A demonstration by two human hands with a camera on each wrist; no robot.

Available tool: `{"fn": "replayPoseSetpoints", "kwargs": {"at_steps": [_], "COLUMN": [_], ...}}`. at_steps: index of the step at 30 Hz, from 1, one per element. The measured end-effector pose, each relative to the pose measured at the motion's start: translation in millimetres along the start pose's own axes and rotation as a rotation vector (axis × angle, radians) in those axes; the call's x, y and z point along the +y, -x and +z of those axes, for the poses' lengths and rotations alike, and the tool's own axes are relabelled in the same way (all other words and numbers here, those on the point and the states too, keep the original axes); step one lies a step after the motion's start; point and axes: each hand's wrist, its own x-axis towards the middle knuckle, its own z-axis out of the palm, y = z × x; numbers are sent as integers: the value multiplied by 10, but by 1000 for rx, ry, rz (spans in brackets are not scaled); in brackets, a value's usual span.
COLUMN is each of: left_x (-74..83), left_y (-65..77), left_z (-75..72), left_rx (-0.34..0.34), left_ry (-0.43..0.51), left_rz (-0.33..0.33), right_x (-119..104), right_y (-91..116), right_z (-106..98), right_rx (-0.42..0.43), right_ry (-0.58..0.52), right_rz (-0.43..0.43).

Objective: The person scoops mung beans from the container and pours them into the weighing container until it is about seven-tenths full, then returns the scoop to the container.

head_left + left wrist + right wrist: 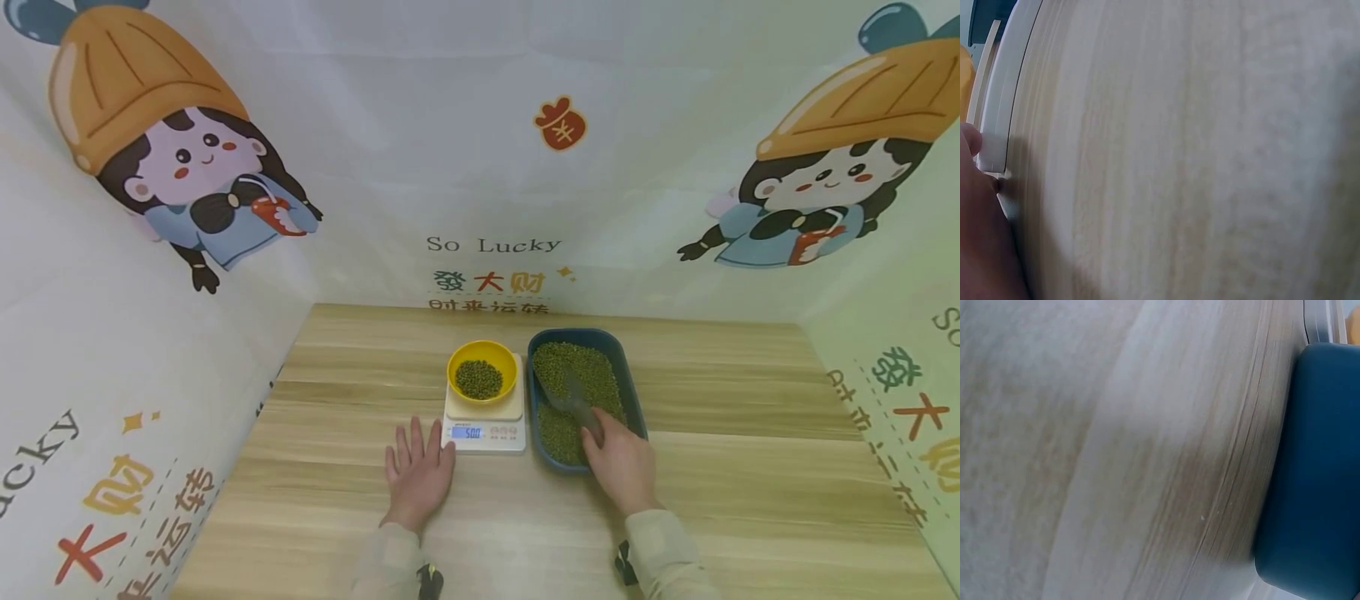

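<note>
A white kitchen scale [486,437] stands on the table with its display lit and reading 50.0. On its platform sits a yellow bowl [512,367] with a small heap of green mung beans [478,380]. My left hand [420,483] lies with fingers spread on the table, its thumb at the scale's front left corner. To the right of the scale is a dark blue tub [636,408] of mung beans. My right hand [622,462] grips the handle of a grey scoop [576,403], whose blade rests in the beans.
Light wood-grain table [750,433] extends to both sides. A white printed cloth [480,167] with cartoon figures and lettering encloses the back and sides. In the right wrist view the tub's wall [1316,475] rises close beside the wrist.
</note>
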Motion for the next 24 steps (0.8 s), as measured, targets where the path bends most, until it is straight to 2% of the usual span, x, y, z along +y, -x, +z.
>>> {"fn": "replayPoseSetpoints", "kwargs": {"at_steps": [14, 24], "left_x": [-8, -18], "left_y": [-26, -27], "left_z": [25, 35], "left_rx": [2, -3], "left_ry": [-14, -17], "left_rz": [4, -10], "right_x": [2, -15], "right_y": [2, 3], "right_z": [3, 0], "right_rx": [39, 27], "right_ry": [5, -6], "right_rz": [-4, 2]}}
